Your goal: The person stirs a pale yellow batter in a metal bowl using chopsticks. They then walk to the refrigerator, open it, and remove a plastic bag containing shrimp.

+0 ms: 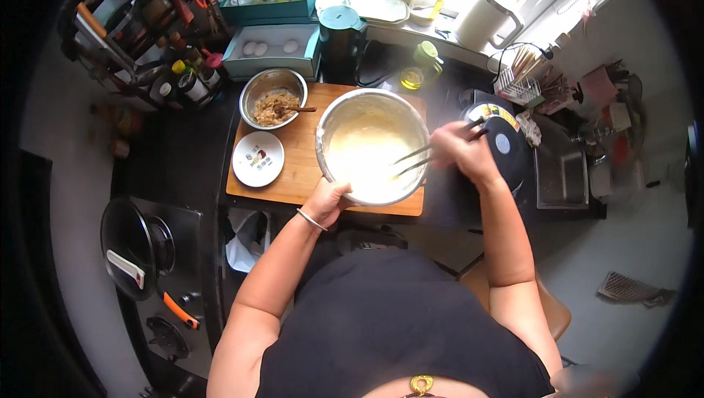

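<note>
A large metal mixing bowl (321, 138) stands on the wooden cutting board (293, 178), with pale yellow batter (367, 141) inside. My left hand (327, 200) grips its near left rim, the thumb over the edge. In my right hand (462, 150), slightly blurred, is a pair of dark chopsticks (412, 156); their tips reach into the batter at the bowl's right side. Left of the bowl sits a smaller metal bowl (248, 99) of brownish chunky filling (273, 108) with a wooden spoon (302, 109) in it. A white plate (258, 159) with a small printed design lies below that.
Behind the board are a box of eggs (273, 48), a dark pitcher with a teal lid (342, 28) and an oil bottle (413, 75). A round black appliance (506, 156) and a sink (562, 178) are at right. A frying pan (126, 244) rests on the stove at left.
</note>
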### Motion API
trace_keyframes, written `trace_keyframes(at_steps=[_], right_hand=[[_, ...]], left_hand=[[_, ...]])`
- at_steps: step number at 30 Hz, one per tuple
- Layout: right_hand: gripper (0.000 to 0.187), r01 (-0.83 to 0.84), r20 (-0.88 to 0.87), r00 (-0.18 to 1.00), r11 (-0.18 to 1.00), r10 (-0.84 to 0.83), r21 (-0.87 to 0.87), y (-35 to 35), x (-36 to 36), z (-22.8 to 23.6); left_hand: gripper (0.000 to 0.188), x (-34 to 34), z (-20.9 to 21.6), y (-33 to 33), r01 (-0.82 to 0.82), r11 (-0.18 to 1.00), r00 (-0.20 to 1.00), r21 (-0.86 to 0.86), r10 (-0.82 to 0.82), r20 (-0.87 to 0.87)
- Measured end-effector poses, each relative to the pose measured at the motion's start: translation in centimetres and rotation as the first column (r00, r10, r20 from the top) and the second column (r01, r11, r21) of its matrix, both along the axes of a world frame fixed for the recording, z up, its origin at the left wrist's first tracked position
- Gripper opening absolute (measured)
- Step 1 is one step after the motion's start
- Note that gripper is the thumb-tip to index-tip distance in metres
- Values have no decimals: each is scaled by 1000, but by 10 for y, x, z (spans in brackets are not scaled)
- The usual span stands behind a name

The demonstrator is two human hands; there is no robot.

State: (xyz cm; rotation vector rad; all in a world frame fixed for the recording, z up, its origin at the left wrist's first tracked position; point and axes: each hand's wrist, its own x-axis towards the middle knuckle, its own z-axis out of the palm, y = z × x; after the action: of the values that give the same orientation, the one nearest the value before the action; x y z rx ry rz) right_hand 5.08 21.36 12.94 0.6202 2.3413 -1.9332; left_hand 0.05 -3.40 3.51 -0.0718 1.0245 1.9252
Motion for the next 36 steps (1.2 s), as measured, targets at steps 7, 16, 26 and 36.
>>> trace_keyframes(at_steps=[7, 16, 26, 36], right_hand=[[15, 83, -87, 990, 962, -109, -261, 7, 32, -15], [9, 269, -316, 893, 943, -321, -197, 68, 107, -16], [14, 2, -395, 918, 1000, 4, 16, 81, 187, -28], [12, -233, -413, 866, 958, 283, 169, 26, 270, -71]], left_hand=[[36, 14, 6, 28, 50, 995, 999, -85, -52, -17], [33, 63, 3, 74, -47, 991, 996, -122, 56, 71], [41, 145, 1, 95, -141, 985, 984, -95, 150, 93], [53, 258, -44, 48, -337, 933, 928, -125, 351, 127]])
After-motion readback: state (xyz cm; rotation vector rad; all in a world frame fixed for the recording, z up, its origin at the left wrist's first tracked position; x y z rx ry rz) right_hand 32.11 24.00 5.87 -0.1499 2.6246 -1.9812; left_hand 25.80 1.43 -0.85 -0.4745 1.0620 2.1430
